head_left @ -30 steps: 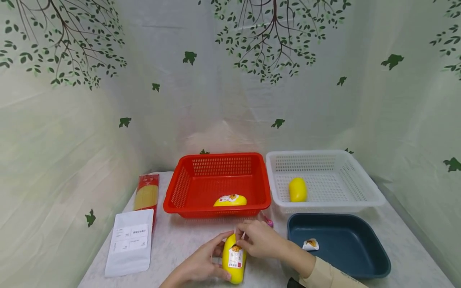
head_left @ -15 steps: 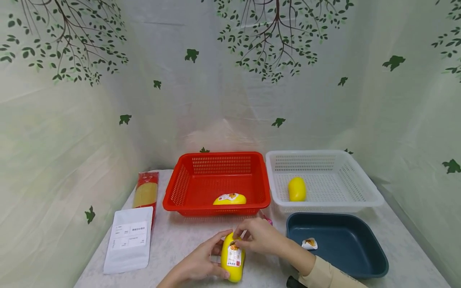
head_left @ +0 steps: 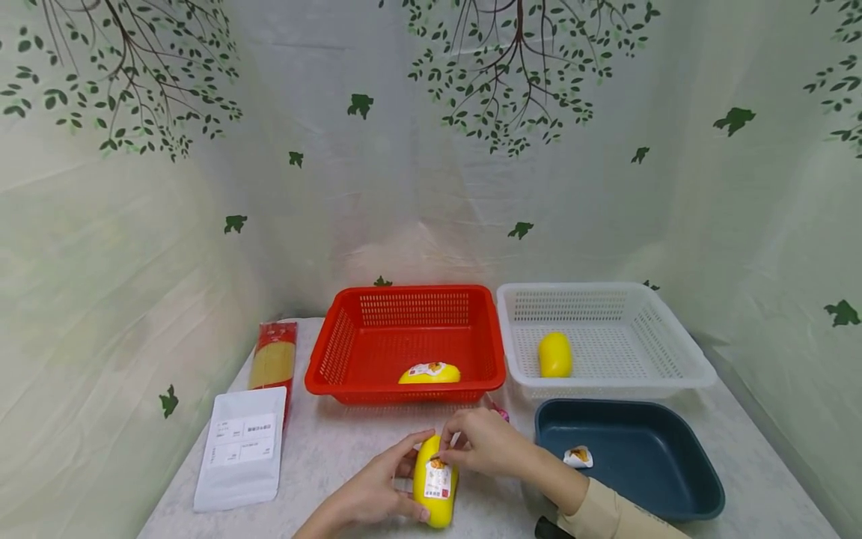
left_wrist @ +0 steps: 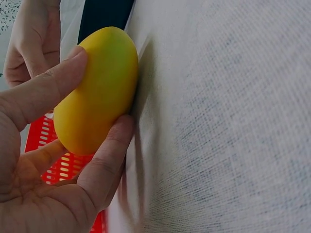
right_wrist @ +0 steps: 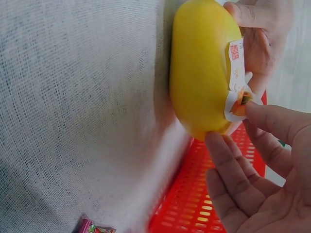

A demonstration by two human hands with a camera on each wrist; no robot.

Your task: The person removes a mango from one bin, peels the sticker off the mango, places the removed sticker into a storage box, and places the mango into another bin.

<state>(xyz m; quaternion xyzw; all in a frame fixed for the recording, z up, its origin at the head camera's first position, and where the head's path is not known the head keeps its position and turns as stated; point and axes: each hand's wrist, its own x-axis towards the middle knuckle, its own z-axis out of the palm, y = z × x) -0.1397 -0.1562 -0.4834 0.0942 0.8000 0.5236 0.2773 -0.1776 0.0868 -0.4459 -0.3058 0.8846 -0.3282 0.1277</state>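
A smooth yellow oblong fruit, mango-like point(head_left: 441, 515), stands lengthwise low over the table between both hands. My left hand point(head_left: 380, 483) grips it from the left, with thumb and fingers spread around its sides in the left wrist view. On its upper face is a white sticker point(head_left: 438, 483) with an orange picture. My right hand point(head_left: 488, 443) pinches the sticker's far end between thumb and index finger. In the right wrist view the sticker's picture end point(right_wrist: 236, 104) bends away from the skin, and other fingertips touch the fruit's end.
A red basket point(head_left: 404, 394) holds a stickered yellow fruit point(head_left: 429, 373); a white basket point(head_left: 626, 385) holds a plain one point(head_left: 555, 355). A blue tray point(head_left: 673, 464) contains a curled sticker point(head_left: 578, 457). At left lie a white pouch point(head_left: 240, 442) and a noodle packet point(head_left: 272, 365). A pink wrapper point(head_left: 499, 411) lies behind the right hand.
The right hand's fingertips have shifted slightly at the sticker's far end. The left hand still holds the fruit in nearly the same place, and the view has tilted a little.
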